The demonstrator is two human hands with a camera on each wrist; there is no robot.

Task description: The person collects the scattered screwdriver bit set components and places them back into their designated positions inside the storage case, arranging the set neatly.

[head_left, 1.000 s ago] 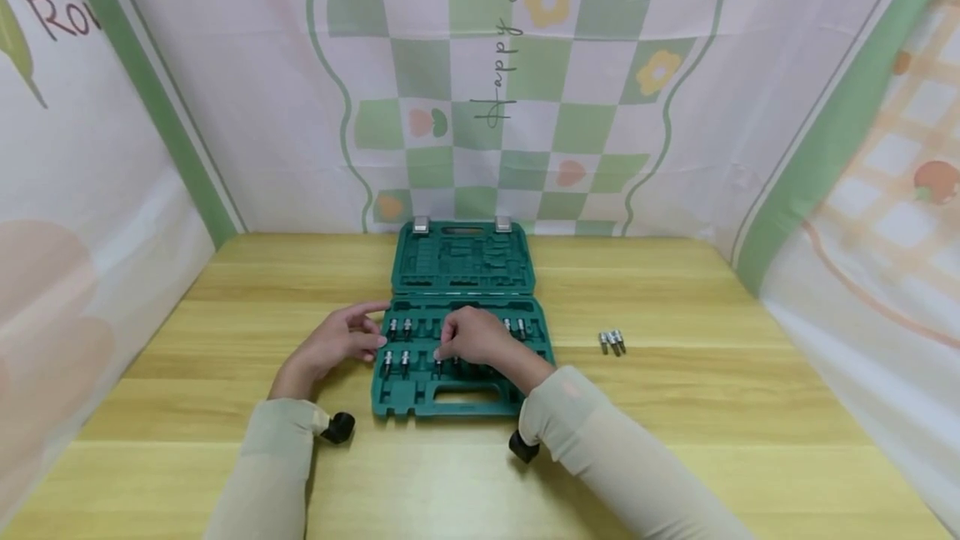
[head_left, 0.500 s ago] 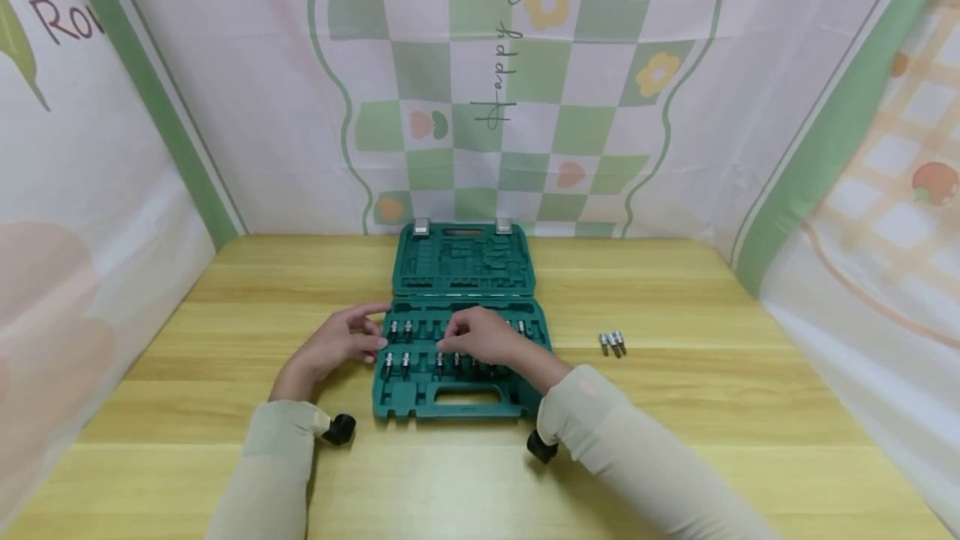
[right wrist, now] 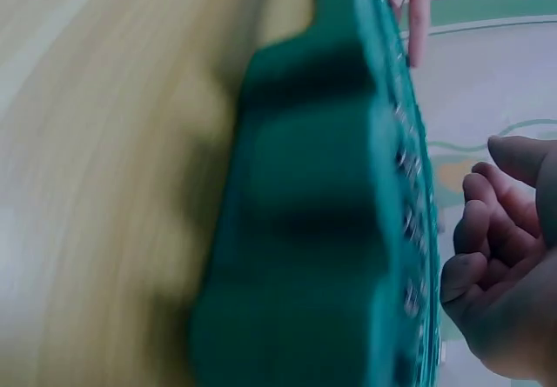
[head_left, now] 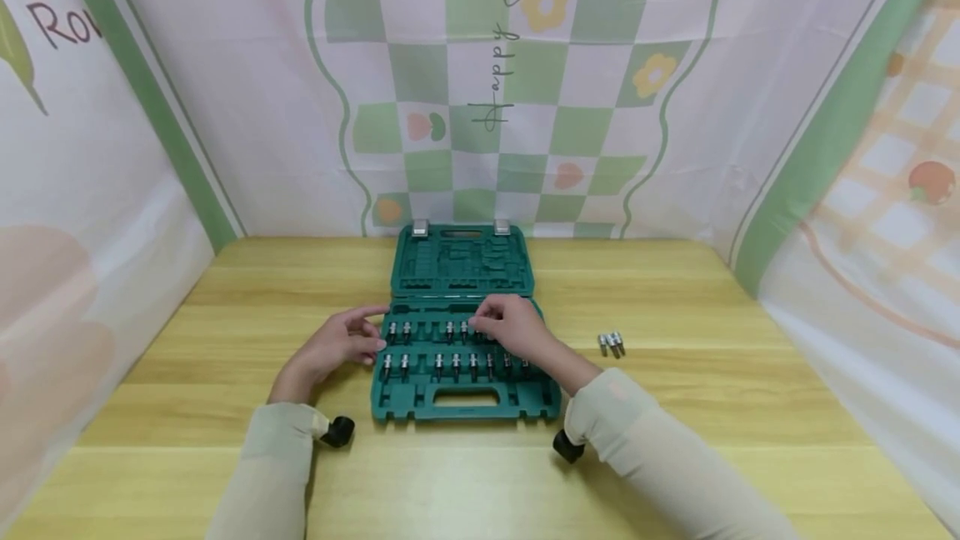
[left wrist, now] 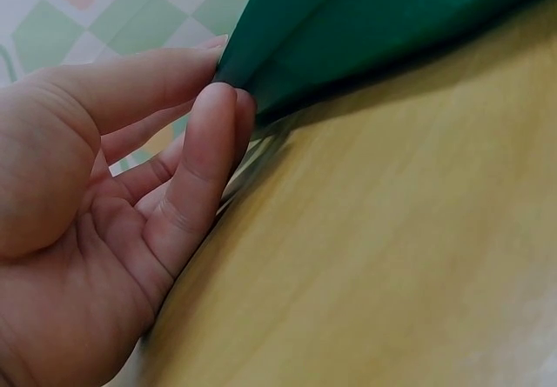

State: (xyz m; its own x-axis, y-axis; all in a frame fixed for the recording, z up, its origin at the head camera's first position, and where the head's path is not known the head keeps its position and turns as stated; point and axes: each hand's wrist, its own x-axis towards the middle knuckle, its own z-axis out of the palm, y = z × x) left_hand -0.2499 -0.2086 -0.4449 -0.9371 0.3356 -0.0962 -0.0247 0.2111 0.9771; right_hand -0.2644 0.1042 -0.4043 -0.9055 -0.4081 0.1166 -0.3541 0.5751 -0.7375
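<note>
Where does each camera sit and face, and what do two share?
Head: on the head, looking forward and down at the open green plastic case; left hand, right hand and pale fabric sleeves show.
Left wrist: on that wrist, looking past the left hand at the case's outside and the yellow wood-grain table; only that hand shows.
Right wrist: on that wrist, facing the case's near side, sideways; the right hand shows, with left-hand fingers at the top.
Head and right wrist share both hands and the case.

Plastic case [head_left: 427, 343] (fairly matt), shiny metal bits [head_left: 456, 366], smooth wood-grain tabletop [head_left: 450, 482], creased cloth backdrop [head_left: 420, 73].
</note>
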